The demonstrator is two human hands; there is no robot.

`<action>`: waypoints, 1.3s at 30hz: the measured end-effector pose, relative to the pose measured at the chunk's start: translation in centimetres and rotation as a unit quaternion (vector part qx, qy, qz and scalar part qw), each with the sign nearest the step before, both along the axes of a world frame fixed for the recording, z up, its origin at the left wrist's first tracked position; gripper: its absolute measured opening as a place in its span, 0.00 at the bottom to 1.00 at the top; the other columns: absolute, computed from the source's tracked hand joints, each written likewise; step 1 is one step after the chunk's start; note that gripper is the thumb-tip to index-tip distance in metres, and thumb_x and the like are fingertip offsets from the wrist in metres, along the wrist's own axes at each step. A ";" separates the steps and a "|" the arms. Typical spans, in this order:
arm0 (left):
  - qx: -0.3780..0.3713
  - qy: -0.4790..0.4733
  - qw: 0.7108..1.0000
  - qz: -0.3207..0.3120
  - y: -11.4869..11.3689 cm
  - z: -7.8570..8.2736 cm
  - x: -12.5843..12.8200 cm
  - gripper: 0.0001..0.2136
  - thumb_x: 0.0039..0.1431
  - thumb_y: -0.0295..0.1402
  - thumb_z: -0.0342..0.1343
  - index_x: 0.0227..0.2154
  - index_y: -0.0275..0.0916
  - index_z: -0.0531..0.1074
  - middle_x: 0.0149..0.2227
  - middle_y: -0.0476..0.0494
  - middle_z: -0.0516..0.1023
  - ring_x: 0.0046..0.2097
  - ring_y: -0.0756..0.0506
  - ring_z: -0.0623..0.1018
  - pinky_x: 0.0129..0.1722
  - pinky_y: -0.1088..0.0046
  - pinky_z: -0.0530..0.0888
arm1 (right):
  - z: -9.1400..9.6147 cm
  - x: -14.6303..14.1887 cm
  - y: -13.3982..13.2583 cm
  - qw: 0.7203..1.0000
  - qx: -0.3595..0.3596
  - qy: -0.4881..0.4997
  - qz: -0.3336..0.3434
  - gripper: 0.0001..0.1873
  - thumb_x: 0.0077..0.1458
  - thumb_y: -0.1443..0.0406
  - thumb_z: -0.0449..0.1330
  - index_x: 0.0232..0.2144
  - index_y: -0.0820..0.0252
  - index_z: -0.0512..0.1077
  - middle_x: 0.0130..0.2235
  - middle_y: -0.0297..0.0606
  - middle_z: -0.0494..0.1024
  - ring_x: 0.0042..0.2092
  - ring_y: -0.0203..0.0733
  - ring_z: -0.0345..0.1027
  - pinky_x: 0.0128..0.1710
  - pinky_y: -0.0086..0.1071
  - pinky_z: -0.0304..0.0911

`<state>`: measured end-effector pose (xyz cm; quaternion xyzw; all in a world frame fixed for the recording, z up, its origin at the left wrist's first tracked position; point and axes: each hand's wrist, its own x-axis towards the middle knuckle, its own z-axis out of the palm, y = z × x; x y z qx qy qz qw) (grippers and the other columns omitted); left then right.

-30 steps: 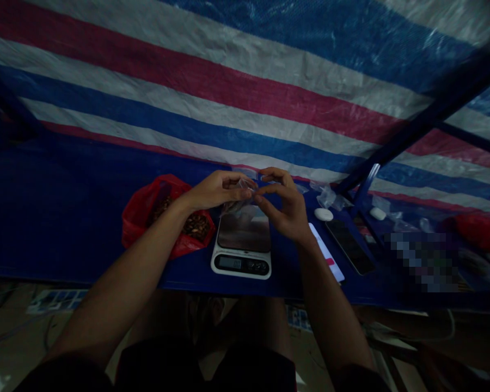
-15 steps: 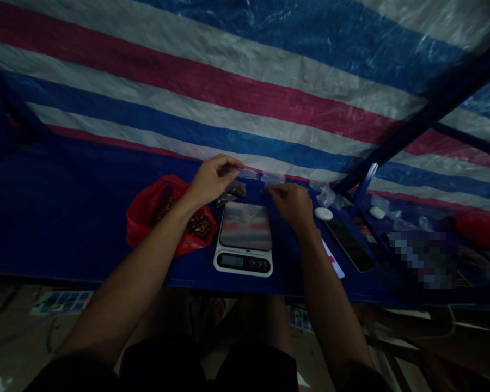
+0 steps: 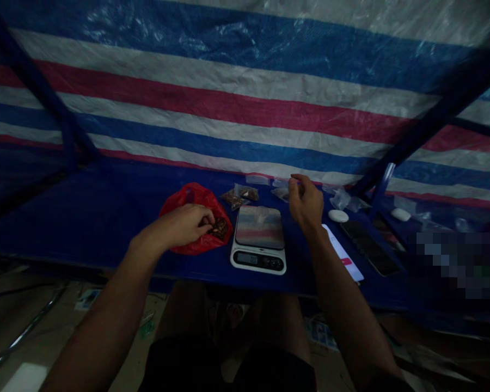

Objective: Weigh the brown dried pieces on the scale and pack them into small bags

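Observation:
My left hand (image 3: 183, 226) reaches into a red plastic bag (image 3: 196, 218), its fingers curled down onto a heap of brown nuts (image 3: 219, 228). My right hand (image 3: 306, 202) is raised over the blue table (image 3: 118, 218), to the right of a digital kitchen scale (image 3: 258, 245), with nothing visible in its loosely parted fingers. Just beyond the scale lies a small clear bag of brown pieces (image 3: 239, 196). Two more small clear bags (image 3: 257, 179) (image 3: 280, 193) lie near my right fingertips.
To the right lie a white oval object (image 3: 338, 216), a white card (image 3: 343, 254), a dark phone (image 3: 369, 247) and loose clear plastic (image 3: 343, 200). Blue metal posts (image 3: 381, 182) rise near them, before a striped tarpaulin (image 3: 228, 103). A blurred patch covers the far right.
My left hand has moved from the small bags down into the red bag. My right hand has risen and moved right, away from the clear bags. The view has tilted slightly.

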<state>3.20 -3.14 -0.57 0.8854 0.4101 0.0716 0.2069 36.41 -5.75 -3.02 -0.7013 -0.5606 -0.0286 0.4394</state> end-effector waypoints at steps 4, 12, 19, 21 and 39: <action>0.044 0.064 0.996 -0.036 0.3 -0.8 1.1 0.18 0.61 0.36 0.64 0.53 0.41 0.81 0.57 0.37 0.80 0.56 0.36 0.81 0.53 0.62 0.76 | -0.5 -0.2 0.2 1.000 0.007 0.015 0.027 0.26 0.70 0.50 0.50 0.50 0.60 0.79 0.28 0.39 0.79 0.31 0.47 0.72 0.35 0.36 0.61; 0.061 0.099 0.988 -0.102 1.5 -0.9 3.0 0.10 0.62 0.29 0.63 0.44 0.40 0.83 0.46 0.38 0.84 0.48 0.39 0.83 0.49 0.66 0.76 | -1.6 0.0 1.1 0.997 -0.021 0.035 0.060 0.23 0.70 0.51 0.52 0.47 0.59 0.80 0.31 0.40 0.83 0.33 0.47 0.75 0.35 0.35 0.63; 0.019 0.059 0.992 -0.109 2.9 -1.0 1.9 0.12 0.62 0.26 0.59 0.41 0.43 0.87 0.41 0.42 0.89 0.42 0.42 0.86 0.44 0.69 0.76 | -1.6 -0.1 1.1 0.996 -0.028 0.034 0.075 0.19 0.68 0.53 0.55 0.41 0.58 0.81 0.31 0.40 0.83 0.32 0.45 0.75 0.35 0.35 0.64; 0.008 0.048 0.993 -0.109 3.3 -0.8 1.4 0.13 0.61 0.27 0.59 0.42 0.45 0.87 0.41 0.42 0.89 0.41 0.42 0.87 0.43 0.70 0.76 | -1.6 -0.1 1.1 0.996 -0.027 0.035 0.080 0.19 0.67 0.53 0.56 0.41 0.58 0.81 0.30 0.39 0.83 0.31 0.45 0.75 0.34 0.35 0.63; -0.006 -0.058 0.989 -0.134 3.4 4.8 4.7 0.12 0.59 0.34 0.64 0.43 0.50 0.88 0.42 0.47 0.90 0.40 0.41 0.87 0.42 0.67 0.77 | -1.4 -0.2 0.9 0.993 -0.015 0.052 0.105 0.23 0.68 0.50 0.55 0.32 0.58 0.80 0.24 0.35 0.76 0.27 0.40 0.65 0.29 0.33 0.54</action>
